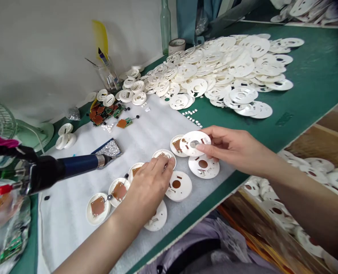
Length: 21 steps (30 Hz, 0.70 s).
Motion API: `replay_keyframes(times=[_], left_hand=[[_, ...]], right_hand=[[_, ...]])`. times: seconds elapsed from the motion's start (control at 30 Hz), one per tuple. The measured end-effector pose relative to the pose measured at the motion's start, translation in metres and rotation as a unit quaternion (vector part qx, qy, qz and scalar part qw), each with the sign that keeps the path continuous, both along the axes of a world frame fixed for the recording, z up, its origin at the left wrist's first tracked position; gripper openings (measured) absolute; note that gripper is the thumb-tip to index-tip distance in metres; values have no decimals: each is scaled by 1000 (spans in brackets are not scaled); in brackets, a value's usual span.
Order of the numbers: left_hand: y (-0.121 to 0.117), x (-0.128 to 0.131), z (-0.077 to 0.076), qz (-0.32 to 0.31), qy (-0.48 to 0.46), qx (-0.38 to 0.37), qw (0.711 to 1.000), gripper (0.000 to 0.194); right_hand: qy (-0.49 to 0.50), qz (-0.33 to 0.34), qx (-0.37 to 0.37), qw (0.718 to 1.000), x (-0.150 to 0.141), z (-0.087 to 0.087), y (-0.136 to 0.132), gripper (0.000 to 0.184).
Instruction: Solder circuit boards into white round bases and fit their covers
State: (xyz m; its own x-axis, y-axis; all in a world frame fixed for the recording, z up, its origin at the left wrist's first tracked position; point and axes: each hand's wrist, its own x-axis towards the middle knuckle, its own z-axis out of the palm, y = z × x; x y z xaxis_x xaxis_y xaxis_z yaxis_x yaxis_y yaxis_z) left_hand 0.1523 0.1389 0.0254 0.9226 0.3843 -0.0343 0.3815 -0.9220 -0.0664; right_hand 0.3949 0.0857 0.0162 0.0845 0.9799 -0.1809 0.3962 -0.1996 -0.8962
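Observation:
My right hand (228, 146) pinches a white plastic disc (195, 143) with a central hole and several slots, holding it by the edge just above the sheet. My left hand (148, 186) rests with its fingers on a round white cup (163, 157) that has a copper-brown circuit board inside, partly covered by the fingers. Other white cups with boards, such as one (98, 208) at the lower left, lie in a curved row. Loose discs with brown centres (203, 166) (178, 185) lie between my hands.
A hot-air gun (71, 167) points toward the white foam sheet (80, 129) from the left. A large heap of white discs (214, 64) lies on the green bench mat (314, 87). Small circuit boards (101, 113), a glass jar (108, 78) and a fan (0, 121) stand behind.

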Motion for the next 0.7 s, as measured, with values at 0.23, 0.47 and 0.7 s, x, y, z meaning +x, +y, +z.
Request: replay_keyframes(times=[0.23,0.47,0.7], left_hand=[[-1,5,1,8,32,17,999,50],[6,12,9,39,27,-82,996,38],[15,-17,13,54,-123,-118,984,38]], right_hand=[[-5,-15,9,1000,11,-7,-7,62],[10,3,-6,1000,4,1,-2,65],[-145,111,61,981,5,7,10,51]])
